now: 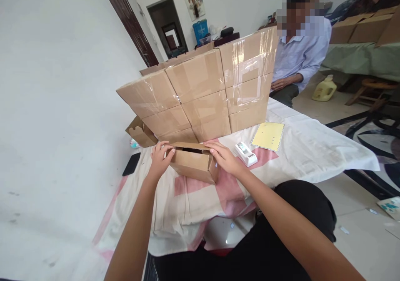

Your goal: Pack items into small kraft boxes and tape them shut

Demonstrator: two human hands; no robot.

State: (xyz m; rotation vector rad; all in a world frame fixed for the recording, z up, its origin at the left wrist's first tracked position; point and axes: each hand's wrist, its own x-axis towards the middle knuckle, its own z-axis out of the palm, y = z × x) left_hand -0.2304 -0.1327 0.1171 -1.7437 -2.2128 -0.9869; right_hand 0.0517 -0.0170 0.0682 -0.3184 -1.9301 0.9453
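A small brown cardboard box (193, 170) stands on the cloth-covered table in front of me, its top flaps partly raised with a dark gap between them. My left hand (161, 158) grips the box's left top edge, thumb on the near side and fingers behind. At the right top corner, my right hand (223, 156) has its fingers on the far flap and its thumb near the rim. Whatever lies inside the box is hidden. A white device with a small screen (246, 154) rests just right of my right hand.
A tall wall of taped cardboard boxes (203, 91) stands behind the box. A yellow card (268, 136) lies at right, a black phone (131, 164) at left. Another open carton (142, 133) sits back left. A person in a light shirt (309, 51) sits beyond the table.
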